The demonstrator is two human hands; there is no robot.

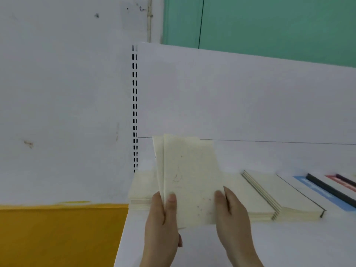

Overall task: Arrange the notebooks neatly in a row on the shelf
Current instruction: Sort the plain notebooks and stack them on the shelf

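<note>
At lower centre, the left hand (161,224) and right hand (231,214) grasp thin cream paper-covered notebooks (188,180) (two visible). Cream notebook stacks (262,197) lie behind on the white shelf (202,247).

A scuffed white wall (57,93) meets a green door (269,26) above a yellow floor (57,234).

This looks like a stationery shop or stockroom. A white metal display shelf (250,243) has a slotted upright (134,112) at its left back corner and a plain back panel (250,97) behind it. On the shelf, cream notebooks (260,199) lie in stacks, with blue and red packaged items (327,191) to their right.
</note>
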